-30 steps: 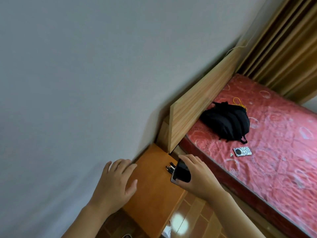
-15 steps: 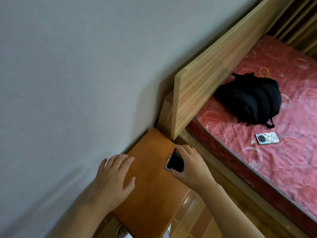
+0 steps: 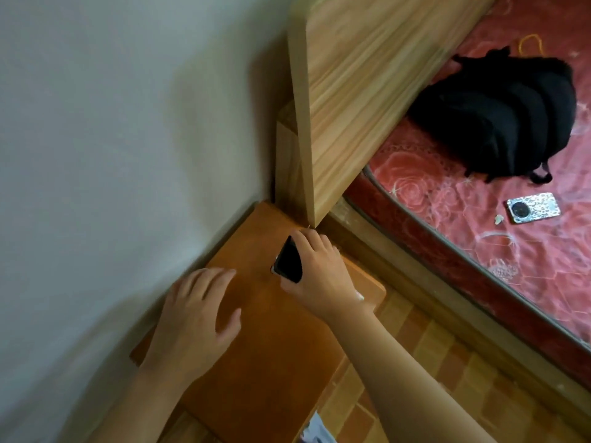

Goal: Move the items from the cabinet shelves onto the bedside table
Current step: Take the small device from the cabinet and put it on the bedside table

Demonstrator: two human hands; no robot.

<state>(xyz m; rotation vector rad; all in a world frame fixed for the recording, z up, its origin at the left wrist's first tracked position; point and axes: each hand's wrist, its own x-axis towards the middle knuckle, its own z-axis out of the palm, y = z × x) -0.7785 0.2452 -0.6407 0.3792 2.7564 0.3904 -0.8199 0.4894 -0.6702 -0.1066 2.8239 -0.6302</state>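
Observation:
An orange-brown bedside table [image 3: 271, 362] stands in the corner between the wall and the bed's headboard. My right hand [image 3: 319, 270] grips a flat black item [image 3: 287, 262] with a pale edge, holding it at the table's far end, close to the headboard's corner. Whether the item rests on the top I cannot tell. My left hand [image 3: 195, 321] lies flat on the near left part of the table top, fingers spread. The cabinet shelves are not in view.
A light wooden headboard [image 3: 358, 100] rises right of the table. A black backpack [image 3: 499, 123] and a patterned phone [image 3: 532, 207] lie on the red mattress [image 3: 447, 238]. Tiled floor [image 3: 425, 346] runs between table and bed frame.
The view has tipped down and closer. My right hand has carried the black item toward the table's far end near the headboard. The dark pens seen beside it earlier are hidden now.

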